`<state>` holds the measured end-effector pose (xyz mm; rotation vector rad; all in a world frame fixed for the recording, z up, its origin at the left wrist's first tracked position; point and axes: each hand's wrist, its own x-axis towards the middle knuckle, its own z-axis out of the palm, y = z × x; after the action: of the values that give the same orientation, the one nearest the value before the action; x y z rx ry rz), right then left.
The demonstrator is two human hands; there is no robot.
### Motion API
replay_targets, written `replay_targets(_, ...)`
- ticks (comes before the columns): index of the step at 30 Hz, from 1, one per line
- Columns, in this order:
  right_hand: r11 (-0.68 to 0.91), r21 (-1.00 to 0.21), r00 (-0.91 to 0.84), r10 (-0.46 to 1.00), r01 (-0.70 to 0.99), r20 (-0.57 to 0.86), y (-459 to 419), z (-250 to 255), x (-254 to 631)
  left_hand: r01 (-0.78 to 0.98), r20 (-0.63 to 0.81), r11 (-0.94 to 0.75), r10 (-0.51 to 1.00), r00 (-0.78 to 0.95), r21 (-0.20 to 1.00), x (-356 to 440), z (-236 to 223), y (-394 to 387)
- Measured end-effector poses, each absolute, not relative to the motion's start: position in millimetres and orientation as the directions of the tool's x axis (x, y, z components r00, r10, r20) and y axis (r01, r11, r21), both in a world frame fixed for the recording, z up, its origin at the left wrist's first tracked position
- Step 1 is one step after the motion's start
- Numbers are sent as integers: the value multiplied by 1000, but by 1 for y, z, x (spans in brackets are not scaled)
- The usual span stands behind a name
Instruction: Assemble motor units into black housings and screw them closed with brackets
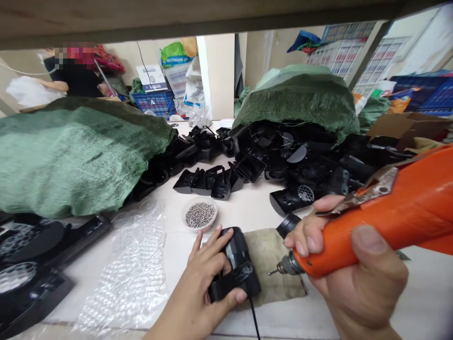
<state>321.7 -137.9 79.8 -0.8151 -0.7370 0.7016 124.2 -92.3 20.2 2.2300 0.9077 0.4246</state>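
Note:
My left hand (201, 278) grips a black plastic housing (235, 269) with a thin black cord trailing toward me, pressing it onto a beige cloth pad (272, 269). My right hand (354, 264) is wrapped around an orange electric screwdriver (357, 236), whose metal bit points left, a little apart from the housing. A small white bowl (187, 212) of tiny metal screws (200, 215) stands just beyond my left fingers. Both hands rest close to the white table top (251, 217).
A heap of black plastic parts (283, 160) spreads across the table between green woven sacks (71, 160). Bubble wrap (130, 278) lies at left, beside more black parts (28, 245). A co-worker (76, 78) stands at the far left. A wooden shelf edge (212, 14) crosses overhead.

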Motion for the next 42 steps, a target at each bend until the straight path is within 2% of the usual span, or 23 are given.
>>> replay_targets(2, 499, -830, 554, 776, -247, 302, -138, 78, 322, 431, 82, -546, 682, 727, 718, 119, 17, -90)
replay_targets(6, 497, -834, 556, 775, -241, 301, -135, 76, 322, 394, 83, -468, 720, 689, 791, 115, 15, -87)
replay_targets(11, 500, -831, 546, 779, -244, 309, -132, 75, 321, 327, 120, -480, 690, 714, 814, 127, 26, -86)
replay_targets(16, 510, -832, 526, 780, -219, 339, -133, 73, 322, 429, 7, -464, 685, 728, 775, 135, 45, -81)
replay_targets(20, 513, -837, 544, 765, -190, 345, -135, 71, 326, 426, -88, -283, 738, 669, 860, 128, 43, -77)
replay_targets(23, 514, -837, 570, 751, -188, 334, -135, 71, 329, 314, -107, -104, 803, 587, 944, 126, 35, -76)
replay_targets(25, 522, -832, 590, 738, -191, 327, -133, 72, 332, 236, -42, -109, 830, 556, 965, 129, 31, -77)
replay_targets(28, 525, -832, 619, 718, -179, 320, -132, 74, 335, 225, 18, -193, 796, 605, 955, 137, 26, -77)
replay_targets(32, 527, -840, 633, 695, -126, 341, -135, 73, 341, 277, -73, -159, 738, 671, 948, 142, 25, -71)
replay_targets(37, 542, -837, 628, 679, -79, 381, -140, 69, 343, 305, -160, -74, 723, 672, 949, 143, 33, -67)
replay_targets(42, 540, -837, 608, 695, -89, 384, -139, 70, 339, 307, -148, -65, 770, 621, 950, 152, 37, -67)
